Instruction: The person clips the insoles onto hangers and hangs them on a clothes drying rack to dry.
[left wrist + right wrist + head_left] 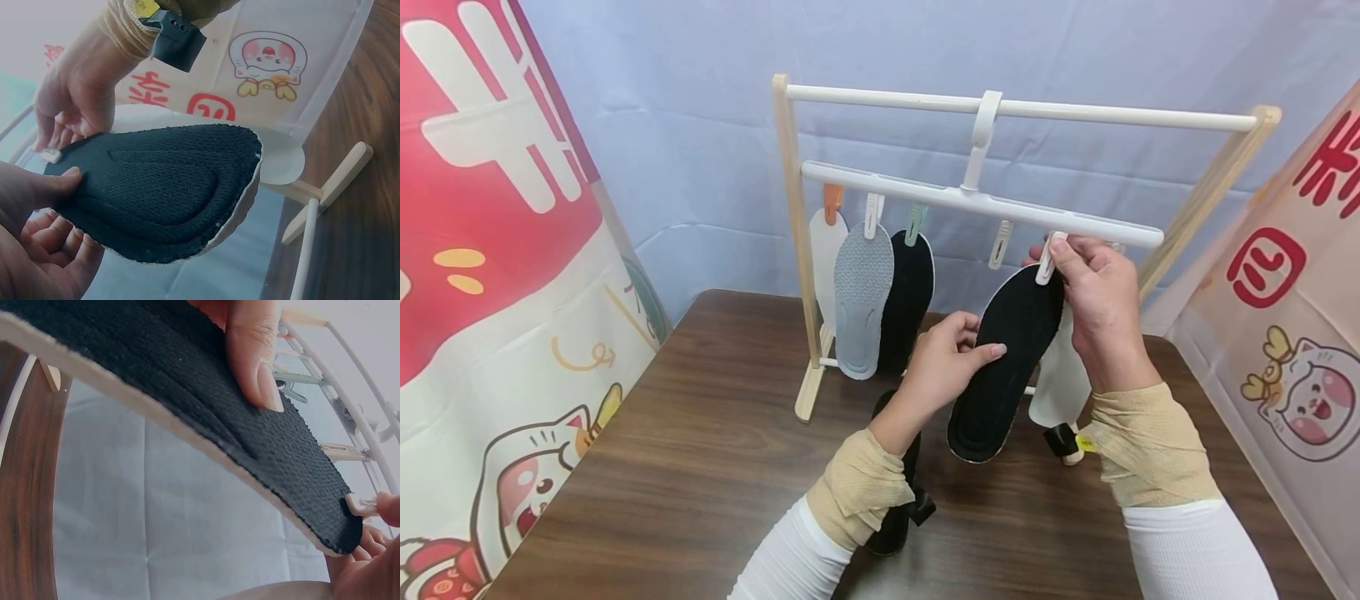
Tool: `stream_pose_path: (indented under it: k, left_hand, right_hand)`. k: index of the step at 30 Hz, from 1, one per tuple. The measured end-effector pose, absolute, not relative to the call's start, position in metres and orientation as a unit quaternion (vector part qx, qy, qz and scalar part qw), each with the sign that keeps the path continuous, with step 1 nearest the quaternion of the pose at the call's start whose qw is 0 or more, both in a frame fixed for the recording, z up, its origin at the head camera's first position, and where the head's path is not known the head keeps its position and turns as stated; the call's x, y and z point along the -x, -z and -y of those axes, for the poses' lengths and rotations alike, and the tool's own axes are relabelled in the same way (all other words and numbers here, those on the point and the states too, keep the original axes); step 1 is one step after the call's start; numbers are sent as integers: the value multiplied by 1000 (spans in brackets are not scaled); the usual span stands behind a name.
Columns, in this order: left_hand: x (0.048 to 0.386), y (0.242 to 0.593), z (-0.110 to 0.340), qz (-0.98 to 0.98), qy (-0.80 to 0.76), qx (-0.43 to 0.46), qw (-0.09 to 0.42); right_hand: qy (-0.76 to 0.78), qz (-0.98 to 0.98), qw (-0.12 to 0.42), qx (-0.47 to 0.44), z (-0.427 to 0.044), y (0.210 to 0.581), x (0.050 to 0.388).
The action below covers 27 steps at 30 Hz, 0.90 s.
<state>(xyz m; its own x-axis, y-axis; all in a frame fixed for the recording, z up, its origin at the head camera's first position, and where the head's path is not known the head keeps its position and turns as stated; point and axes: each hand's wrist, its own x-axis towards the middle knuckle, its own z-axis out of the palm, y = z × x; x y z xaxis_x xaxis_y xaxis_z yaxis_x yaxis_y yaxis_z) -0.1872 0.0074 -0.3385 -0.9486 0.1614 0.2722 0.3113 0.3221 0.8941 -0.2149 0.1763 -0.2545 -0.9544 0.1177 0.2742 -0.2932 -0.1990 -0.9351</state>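
Observation:
A black insole with a pale edge tilts below the right half of the white hanger bar. My left hand pinches its side, the thumb lying across the black face. My right hand pinches a white clothespin, whose tip overlaps the top end of this insole. In the left wrist view, the insole's broad heel faces the camera. Part of the right fingers is hidden behind the clothespin and insole.
A white insole, a grey insole and a black one hang at left from clothespins. An unused clothespin hangs mid-bar; a pale insole is behind my right hand. Another black insole lies under my left forearm.

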Motion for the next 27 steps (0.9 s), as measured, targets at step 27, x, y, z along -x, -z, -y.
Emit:
stream_pose_path:
  k: [27]
  left_hand:
    - [187, 340, -11, 799, 582, 143, 49]
  right_hand:
    - [-761, 627, 157, -63, -174, 260, 215]
